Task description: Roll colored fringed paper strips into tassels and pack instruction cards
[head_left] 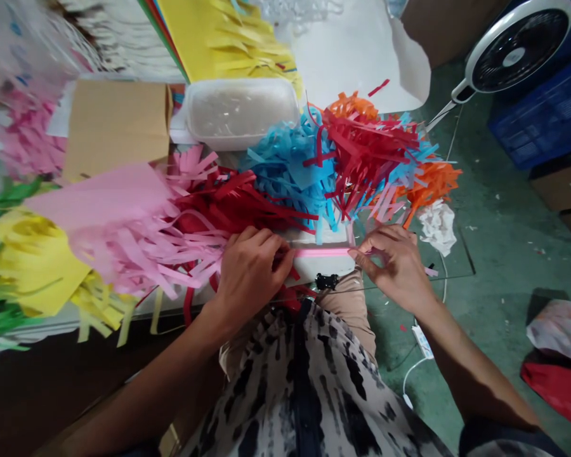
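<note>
A narrow pink strip is stretched level between my two hands at the table's front edge. My left hand pinches its left end between thumb and curled fingers. At the right end, my right hand grips the strip with thumb and fingertips. Just beyond my left hand lies a dark red fringed paper bunch. Pink fringed paper spreads to the left of that hand. Blue fringed paper and a brighter red fringed bunch are heaped beyond the strip.
A clear plastic tub stands behind the heaps, beside a brown cardboard piece. Yellow fringed paper is at the far left. A white fan stands at the upper right, near blue crates.
</note>
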`<action>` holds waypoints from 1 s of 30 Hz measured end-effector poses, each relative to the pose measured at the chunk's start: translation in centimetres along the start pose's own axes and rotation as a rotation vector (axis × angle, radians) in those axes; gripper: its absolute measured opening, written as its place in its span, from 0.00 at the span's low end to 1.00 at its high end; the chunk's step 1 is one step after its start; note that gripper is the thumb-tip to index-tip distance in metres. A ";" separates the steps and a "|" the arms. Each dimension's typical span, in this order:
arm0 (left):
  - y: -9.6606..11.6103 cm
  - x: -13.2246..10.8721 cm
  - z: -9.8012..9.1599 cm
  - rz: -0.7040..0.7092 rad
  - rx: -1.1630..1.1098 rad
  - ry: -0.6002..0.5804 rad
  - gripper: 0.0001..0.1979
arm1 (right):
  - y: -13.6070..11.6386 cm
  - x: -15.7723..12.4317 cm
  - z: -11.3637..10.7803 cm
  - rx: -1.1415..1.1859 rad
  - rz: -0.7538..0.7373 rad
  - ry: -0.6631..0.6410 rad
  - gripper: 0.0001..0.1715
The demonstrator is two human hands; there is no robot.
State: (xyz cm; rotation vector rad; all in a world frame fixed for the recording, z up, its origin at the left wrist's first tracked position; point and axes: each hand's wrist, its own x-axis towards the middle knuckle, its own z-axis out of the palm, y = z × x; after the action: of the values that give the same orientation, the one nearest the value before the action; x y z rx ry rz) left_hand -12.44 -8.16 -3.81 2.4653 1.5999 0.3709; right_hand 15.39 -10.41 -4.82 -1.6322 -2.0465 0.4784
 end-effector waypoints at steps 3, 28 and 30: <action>0.3 0.1 -0.1 0.000 0.027 0.009 0.09 | -0.4 0.5 -0.2 -0.035 0.015 -0.065 0.11; 0.4 -0.9 -1.6 0.430 0.125 0.284 0.07 | -1.1 -0.5 0.9 -0.312 -0.380 0.103 0.07; 2.1 -0.1 -0.4 0.473 0.103 0.131 0.06 | -1.3 -0.1 0.7 -0.340 -0.370 0.090 0.08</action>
State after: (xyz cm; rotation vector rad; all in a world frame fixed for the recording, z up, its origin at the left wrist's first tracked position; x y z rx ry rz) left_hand -10.76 -9.09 -2.86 2.9434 1.0800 0.5344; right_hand 13.97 -10.80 -4.73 -1.3660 -2.3841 -0.0754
